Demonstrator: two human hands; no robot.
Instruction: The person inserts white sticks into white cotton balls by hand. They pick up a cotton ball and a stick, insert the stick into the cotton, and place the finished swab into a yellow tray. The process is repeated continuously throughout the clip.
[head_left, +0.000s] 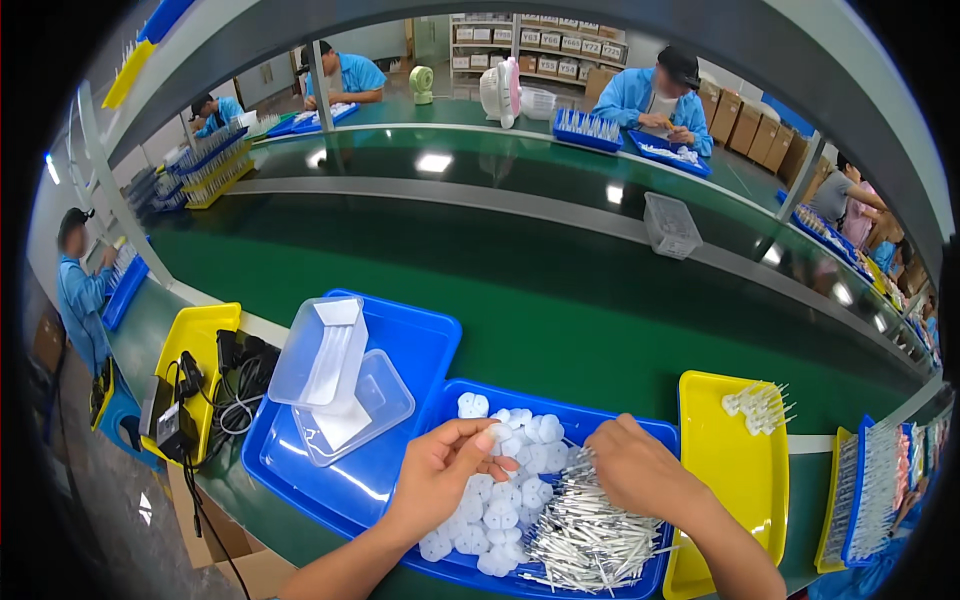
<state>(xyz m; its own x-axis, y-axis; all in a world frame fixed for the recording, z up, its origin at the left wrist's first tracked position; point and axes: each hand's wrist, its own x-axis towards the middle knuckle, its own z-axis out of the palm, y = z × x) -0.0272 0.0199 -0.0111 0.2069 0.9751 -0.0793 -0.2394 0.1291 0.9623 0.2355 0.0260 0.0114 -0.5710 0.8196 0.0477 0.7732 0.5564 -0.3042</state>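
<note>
Far left: yellow tray (225, 317), black cables (243, 385) over its right rim, filling the gap to the left blue tray (415, 330). That one carries clear containers (318, 365); blue shows along its front edge. Middle blue tray (560, 401) butts against it, rims overlapping in view. Behind, green counter (540, 320) runs well back, room to lift over. Left hand (440, 480) is over the white petal pieces (503, 515) in the tray's left half, fingers pinched nearly closed on one piece. Thin white sticks (590, 535) pile up to the right wall. Right hand (640, 468) at the pile's back edge, fingers curled, tips hidden; can't tell if they hold a stick. Right yellow tray (725, 500) just beside, stick bunch (760, 407) at its back end.
</note>
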